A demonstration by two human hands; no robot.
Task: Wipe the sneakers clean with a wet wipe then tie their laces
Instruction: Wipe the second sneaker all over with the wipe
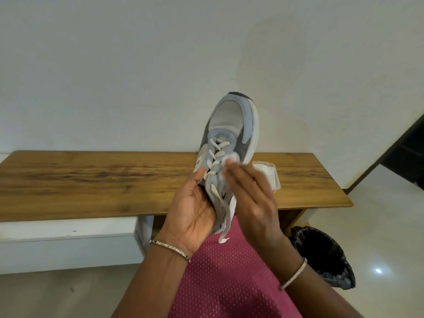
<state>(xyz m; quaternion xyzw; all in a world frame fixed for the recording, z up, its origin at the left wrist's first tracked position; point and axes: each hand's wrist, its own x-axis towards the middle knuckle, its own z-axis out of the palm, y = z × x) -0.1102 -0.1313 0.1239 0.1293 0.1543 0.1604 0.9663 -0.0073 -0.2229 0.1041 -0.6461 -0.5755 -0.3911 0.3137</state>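
Note:
A grey and white sneaker is held up in the air with its toe pointing away from me. My left hand grips its heel end from the left, thumb on the lace area. My right hand presses a white wet wipe against the right side of the upper, beside the white laces. The lace ends hang loose below the heel. A white wipe packet lies on the wooden bench behind my right hand. Only one sneaker is in view.
A long wooden bench stands against a white wall. Under its left part is a white drawer unit. A bin lined with a black bag stands on the floor at the right. Pink dotted fabric covers my lap.

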